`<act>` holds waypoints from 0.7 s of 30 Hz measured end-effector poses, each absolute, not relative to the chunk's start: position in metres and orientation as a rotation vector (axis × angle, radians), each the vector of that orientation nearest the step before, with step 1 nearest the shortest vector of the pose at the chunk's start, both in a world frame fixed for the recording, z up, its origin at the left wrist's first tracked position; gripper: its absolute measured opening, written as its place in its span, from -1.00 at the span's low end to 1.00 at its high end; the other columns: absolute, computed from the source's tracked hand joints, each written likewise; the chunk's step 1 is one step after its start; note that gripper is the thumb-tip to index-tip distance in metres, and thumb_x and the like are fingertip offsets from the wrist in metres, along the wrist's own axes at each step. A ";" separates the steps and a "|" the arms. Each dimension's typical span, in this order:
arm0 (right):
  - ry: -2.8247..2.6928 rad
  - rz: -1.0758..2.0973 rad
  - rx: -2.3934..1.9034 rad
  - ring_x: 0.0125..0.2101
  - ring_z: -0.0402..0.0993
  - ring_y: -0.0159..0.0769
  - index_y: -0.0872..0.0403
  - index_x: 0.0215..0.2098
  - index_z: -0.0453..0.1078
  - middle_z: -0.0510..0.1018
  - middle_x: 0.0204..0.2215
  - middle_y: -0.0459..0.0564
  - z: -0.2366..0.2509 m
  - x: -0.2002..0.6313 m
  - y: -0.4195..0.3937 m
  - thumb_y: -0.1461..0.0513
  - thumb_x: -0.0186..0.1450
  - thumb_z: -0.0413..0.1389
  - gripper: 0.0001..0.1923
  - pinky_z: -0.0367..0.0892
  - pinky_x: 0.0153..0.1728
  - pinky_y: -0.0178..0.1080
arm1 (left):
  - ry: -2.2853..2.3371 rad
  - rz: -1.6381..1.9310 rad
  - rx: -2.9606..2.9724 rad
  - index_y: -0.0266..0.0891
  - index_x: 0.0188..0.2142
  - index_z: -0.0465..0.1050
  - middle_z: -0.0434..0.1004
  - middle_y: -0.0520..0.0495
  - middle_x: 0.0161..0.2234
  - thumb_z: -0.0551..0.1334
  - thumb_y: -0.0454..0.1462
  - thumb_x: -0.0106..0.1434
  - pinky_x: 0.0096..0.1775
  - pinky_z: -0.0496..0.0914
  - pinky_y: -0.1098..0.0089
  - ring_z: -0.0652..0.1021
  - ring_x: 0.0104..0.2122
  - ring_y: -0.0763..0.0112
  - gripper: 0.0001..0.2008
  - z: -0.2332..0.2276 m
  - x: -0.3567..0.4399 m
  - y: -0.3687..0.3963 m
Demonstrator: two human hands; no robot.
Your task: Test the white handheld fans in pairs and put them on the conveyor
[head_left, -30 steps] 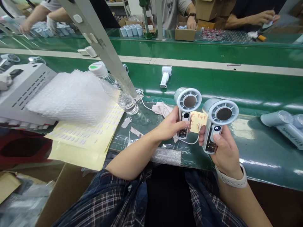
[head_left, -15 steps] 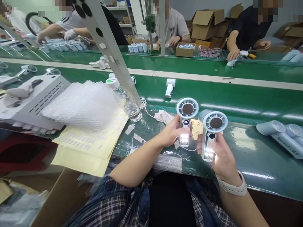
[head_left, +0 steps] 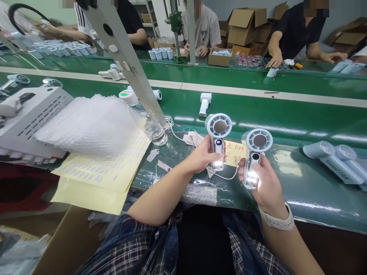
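Note:
My left hand point(head_left: 200, 156) is closed round the handle of a light-blue handheld fan point(head_left: 219, 126). Its small round display is lit and reads 83. A second fan point(head_left: 259, 140) of the same kind is gripped in my right hand point(head_left: 268, 179), its round display dark. Both fans stand upright with their round heads facing me, and the lower handles shine brightly. A yellow note point(head_left: 233, 151) with red handwriting lies on the table behind and between them. A white cable point(head_left: 226, 178) loops beneath the fans.
Left of my arm are a water bottle point(head_left: 147, 122), bubble-wrap sheets point(head_left: 83, 126) and yellow sticker sheets point(head_left: 94, 194). Boxed fans point(head_left: 338, 164) lie at right. One fan point(head_left: 204, 104) rests on the green belt point(head_left: 243, 110). A slanted metal post point(head_left: 132, 68) rises nearby. Co-workers sit across.
The left fan has turned slightly and moved a little left, showing more of the note. Both hands keep their hold. The view has shifted slightly. Across the belt, a co-worker's arm has moved.

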State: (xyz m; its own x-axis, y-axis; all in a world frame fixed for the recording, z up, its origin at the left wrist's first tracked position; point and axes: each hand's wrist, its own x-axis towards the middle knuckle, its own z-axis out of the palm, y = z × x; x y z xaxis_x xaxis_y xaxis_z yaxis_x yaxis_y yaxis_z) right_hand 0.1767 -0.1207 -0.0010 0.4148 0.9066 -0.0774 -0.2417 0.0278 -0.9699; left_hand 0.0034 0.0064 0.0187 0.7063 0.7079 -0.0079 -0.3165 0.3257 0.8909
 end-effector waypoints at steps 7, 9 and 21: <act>-0.771 0.974 -1.249 -0.38 0.53 -0.27 -0.02 0.06 0.39 0.61 -0.23 0.01 -0.003 0.177 -0.127 0.04 0.40 0.24 -0.66 0.50 -0.48 -0.24 | 0.457 0.707 1.066 -0.20 -0.09 0.24 0.41 0.07 -0.24 0.57 -0.23 0.04 -0.23 0.49 0.32 0.53 -0.30 0.46 -0.40 0.021 0.004 0.004; -0.790 0.973 -1.250 -0.39 0.52 -0.26 -0.02 0.08 0.39 0.61 -0.24 0.01 -0.005 0.178 -0.129 0.03 0.40 0.24 -0.64 0.49 -0.48 -0.24 | 0.439 0.696 1.078 -0.21 -0.06 0.24 0.44 0.05 -0.22 0.58 -0.21 0.05 -0.23 0.51 0.33 0.55 -0.29 0.45 -0.38 0.018 0.004 0.004; -0.811 0.948 -1.240 -0.34 0.52 -0.26 -0.06 0.15 0.45 0.65 -0.19 0.02 -0.011 0.177 -0.133 0.03 0.35 0.35 -0.54 0.49 -0.44 -0.26 | 0.324 0.634 1.157 -0.18 -0.02 0.21 0.49 -0.03 -0.12 0.54 -0.14 0.16 -0.24 0.53 0.33 0.61 -0.29 0.42 -0.40 0.008 0.001 -0.001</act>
